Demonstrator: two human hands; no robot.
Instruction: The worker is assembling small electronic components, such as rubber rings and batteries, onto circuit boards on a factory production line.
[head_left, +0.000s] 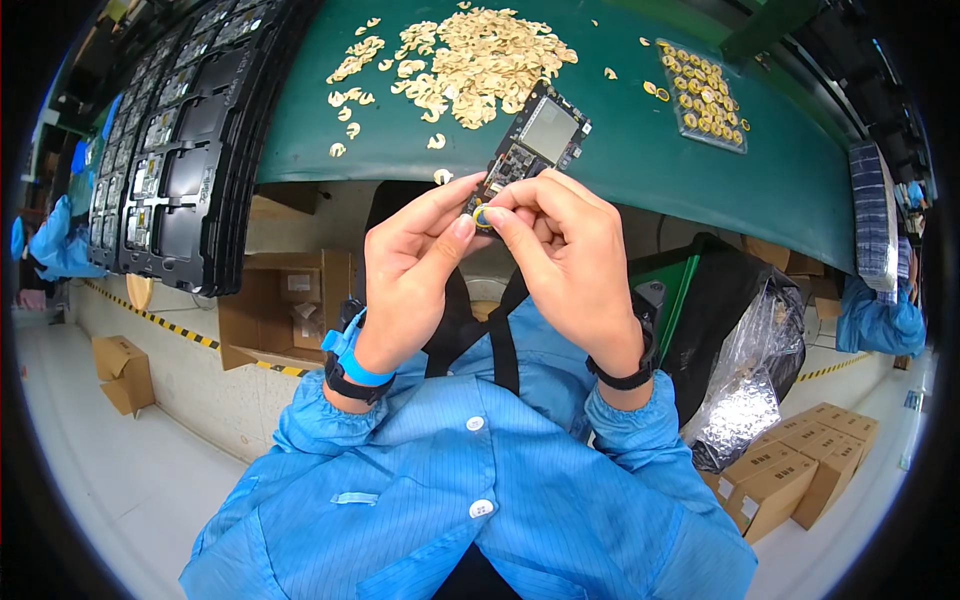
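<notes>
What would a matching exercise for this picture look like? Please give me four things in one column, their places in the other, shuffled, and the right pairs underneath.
Things
1. circuit board
2. pile of pale curved pieces
3. stack of black trays
4. tray of round yellow-rimmed pieces

Places
A. at the picture's far left
B. on the right part of the green table
C. held by the left hand
D. on the green table, top middle of the picture

Right pairs: 1-C, 2-D, 3-A, 4-B
</notes>
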